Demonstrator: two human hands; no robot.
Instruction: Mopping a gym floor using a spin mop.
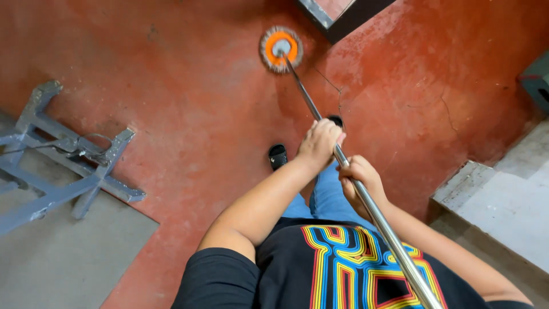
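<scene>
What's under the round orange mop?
The mop head sits on the red floor. The floor patch right beneath it is covered. Both hands grip the metal pole.

Both hands, left (pixel 320 141) above right (pixel 360 178), clasp a steel mop handle (pixel 311 106); orange mop head (pixel 281 49) on the red floor (pixel 189 114)

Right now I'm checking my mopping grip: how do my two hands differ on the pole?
The left hand grips the pole farther down, nearer the mop head; the right hand grips higher up, nearer the body. The left hand shows its back and knuckles over the pole; the right hand wraps it from the side. The left arm stretches farther forward than the right. Both are closed around the pole.
</scene>
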